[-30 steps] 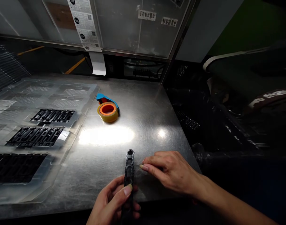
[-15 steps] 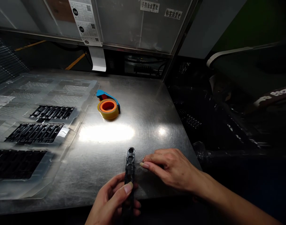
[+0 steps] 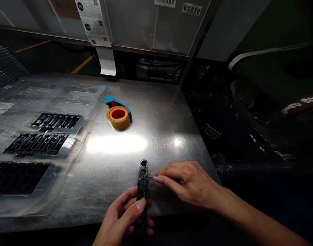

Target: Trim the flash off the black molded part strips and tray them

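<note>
My left hand [image 3: 125,213] is closed around a narrow black plastic part [image 3: 142,177] with a row of round openings along it. The part points away from me over the table's front edge, with the thumb pressed on its top and its lower end hidden by the fingers. Just right of it, my right hand [image 3: 191,182] is closed in a pinch, thumb against forefinger. A faint thin line shows between these fingertips and the part; what it is I cannot make out.
A roll of yellow tape [image 3: 118,118] in a blue dispenser stands on the metal table [image 3: 166,112]. At the left, a clear plastic tray [image 3: 53,181] holds several rows of black parts. Dark plastic sheeting [image 3: 230,143] lies beyond the table's right edge.
The view has shifted very slightly, so the background sits a little higher. Both hands and the black part keep nearly the same places.
</note>
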A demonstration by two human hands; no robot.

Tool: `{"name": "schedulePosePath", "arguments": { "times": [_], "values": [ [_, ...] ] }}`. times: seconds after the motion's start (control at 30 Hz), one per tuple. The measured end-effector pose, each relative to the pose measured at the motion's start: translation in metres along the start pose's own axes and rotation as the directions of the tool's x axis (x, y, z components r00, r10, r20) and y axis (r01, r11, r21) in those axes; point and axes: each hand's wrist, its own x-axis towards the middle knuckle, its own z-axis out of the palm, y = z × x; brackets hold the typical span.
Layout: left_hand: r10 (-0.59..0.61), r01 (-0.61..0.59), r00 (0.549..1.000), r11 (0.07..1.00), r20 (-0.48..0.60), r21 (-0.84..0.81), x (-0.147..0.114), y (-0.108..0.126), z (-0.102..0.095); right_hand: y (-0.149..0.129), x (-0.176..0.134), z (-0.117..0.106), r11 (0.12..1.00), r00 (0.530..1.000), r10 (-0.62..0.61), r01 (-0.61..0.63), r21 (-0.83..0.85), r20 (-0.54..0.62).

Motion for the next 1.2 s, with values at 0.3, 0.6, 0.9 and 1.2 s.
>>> {"name": "schedulePosePath", "arguments": {
  "times": [0.3,0.6,0.9,1.2],
  "values": [
    [0.004,-0.004,1.000,1.000,0.002,0.001,0.000,0.001,0.001,0.001,-0.002,0.004,0.998,0.999,0.026,-0.027,-0.054,-0.023],
    [0.027,-0.027,1.000,0.999,-0.007,0.034,-0.002,0.001,0.004,-0.005,-0.003,-0.002,0.998,0.999,0.008,-0.010,-0.059,-0.033],
    [0.033,-0.031,0.999,0.998,-0.027,0.061,-0.005,0.000,0.007,-0.015,-0.013,0.008,0.965,0.992,0.023,-0.055,-0.257,-0.126],
    [0.014,-0.014,0.999,1.000,-0.043,-0.002,-0.009,0.006,0.011,-0.003,-0.018,0.038,0.894,0.748,-0.331,0.053,-0.445,-0.576]
  ]
}}
